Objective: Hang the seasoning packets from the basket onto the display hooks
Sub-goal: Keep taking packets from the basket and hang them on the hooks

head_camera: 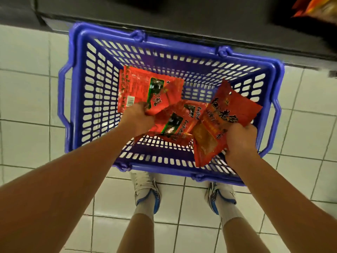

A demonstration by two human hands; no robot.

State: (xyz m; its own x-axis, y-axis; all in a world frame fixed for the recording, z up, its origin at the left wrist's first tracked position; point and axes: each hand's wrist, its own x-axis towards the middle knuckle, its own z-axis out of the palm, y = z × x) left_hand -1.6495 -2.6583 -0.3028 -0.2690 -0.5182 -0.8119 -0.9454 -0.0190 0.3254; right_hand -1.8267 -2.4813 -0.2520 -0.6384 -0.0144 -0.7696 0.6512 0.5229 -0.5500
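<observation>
Both hands, left hand (138,119) and right hand (239,138), grip seasoning packets (151,90) over the basket (80,88) (fingers curled round them); hanging not yet begun.

packets (175,123) in basket (80,70), basket on floor (27,88) before shelf base (182,17)

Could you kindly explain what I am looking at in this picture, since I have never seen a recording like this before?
No machine here: a person wears a camera on the head, looking down at their own arms. A blue slotted plastic shopping basket stands on the white tiled floor, in front of their white-and-blue sneakers. The left hand grips red seasoning packets with green labels; the right hand grips orange-red packets with black lettering. More red packets lie in the basket.
</observation>
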